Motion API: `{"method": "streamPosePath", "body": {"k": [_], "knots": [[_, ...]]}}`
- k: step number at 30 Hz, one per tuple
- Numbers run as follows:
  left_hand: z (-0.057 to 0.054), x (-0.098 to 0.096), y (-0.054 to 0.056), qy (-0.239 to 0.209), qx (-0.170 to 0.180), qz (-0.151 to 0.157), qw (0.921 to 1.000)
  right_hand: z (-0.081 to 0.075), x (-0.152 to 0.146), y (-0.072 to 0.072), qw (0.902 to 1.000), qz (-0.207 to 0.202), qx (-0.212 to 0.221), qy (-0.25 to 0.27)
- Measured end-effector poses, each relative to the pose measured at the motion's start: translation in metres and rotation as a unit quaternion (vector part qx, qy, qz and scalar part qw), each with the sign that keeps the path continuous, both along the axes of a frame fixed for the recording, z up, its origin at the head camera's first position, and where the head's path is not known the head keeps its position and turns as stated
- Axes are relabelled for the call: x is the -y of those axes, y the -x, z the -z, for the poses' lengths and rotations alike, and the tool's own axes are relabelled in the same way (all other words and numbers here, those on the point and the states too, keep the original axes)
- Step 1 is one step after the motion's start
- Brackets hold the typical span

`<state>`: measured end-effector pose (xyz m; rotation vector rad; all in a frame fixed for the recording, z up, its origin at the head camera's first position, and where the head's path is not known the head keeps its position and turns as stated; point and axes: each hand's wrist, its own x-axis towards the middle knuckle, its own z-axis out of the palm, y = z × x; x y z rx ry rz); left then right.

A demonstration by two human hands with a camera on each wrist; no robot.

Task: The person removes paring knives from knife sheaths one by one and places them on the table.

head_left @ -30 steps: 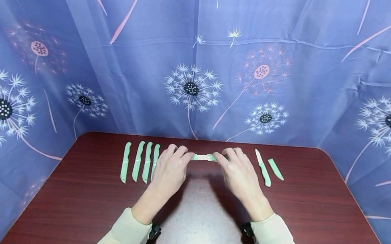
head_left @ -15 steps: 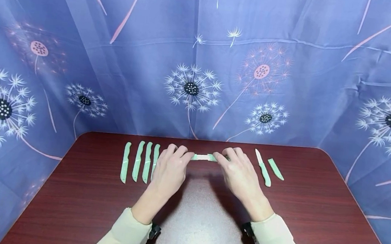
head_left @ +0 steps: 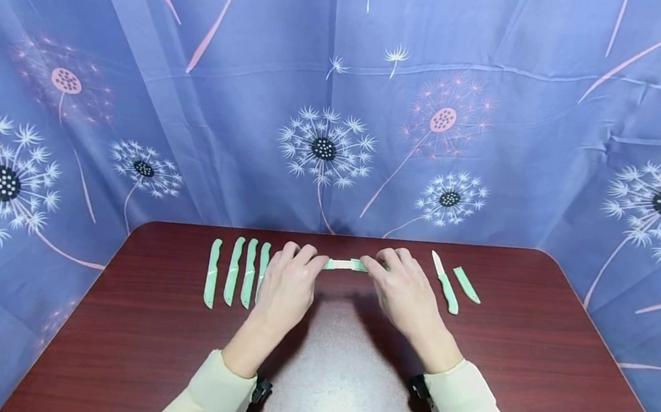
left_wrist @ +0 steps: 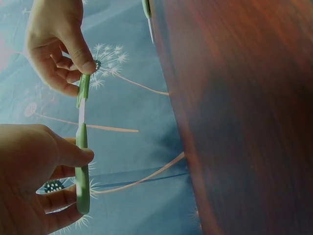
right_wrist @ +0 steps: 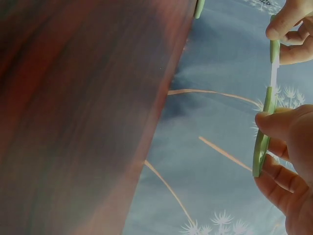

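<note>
My left hand (head_left: 291, 283) grips the green handle of a paring knife (left_wrist: 82, 171) between thumb and fingers. Opposite it, my right hand (head_left: 406, 293) pinches a green knife sheath (right_wrist: 261, 142). The knife's pale blade points right and its tip end sits inside the sheath's mouth, while the rest of the blade (head_left: 341, 265) shows bare between the two hands. Both hands hold these pieces above the far part of the table. In the head view the fingers cover most of the handle and the sheath.
Several sheathed green knives (head_left: 233, 271) lie in a row at the left, one partly hidden behind my left hand. To the right lie an unsheathed knife (head_left: 446, 290) and a loose green sheath (head_left: 466, 285). A blue dandelion-print curtain (head_left: 343, 99) hangs behind the dark red table (head_left: 533, 365).
</note>
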<state>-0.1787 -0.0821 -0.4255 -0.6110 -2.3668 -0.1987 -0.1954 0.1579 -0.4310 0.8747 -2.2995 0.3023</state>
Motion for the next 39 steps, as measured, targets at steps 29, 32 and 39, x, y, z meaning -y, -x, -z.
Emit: {"method": "streamPosePath", "body": {"k": [29, 32, 39], "knots": [[0.0006, 0.0026, 0.0005, -0.019, -0.015, 0.013, 0.9996, 0.0011, -0.004, 0.0051, 0.9999, -0.009, -0.005, 0.011], [0.0007, 0.0029, 0.0006, -0.017, -0.016, 0.01, 0.9997, 0.0009, -0.0044, 0.0055, 0.9999, -0.007, -0.006, 0.013], [-0.0008, 0.0034, -0.0005, -0.011, -0.014, 0.003, 0.9998, 0.0002, -0.0051, 0.006, 0.9998, -0.006, -0.009, 0.016]]}}
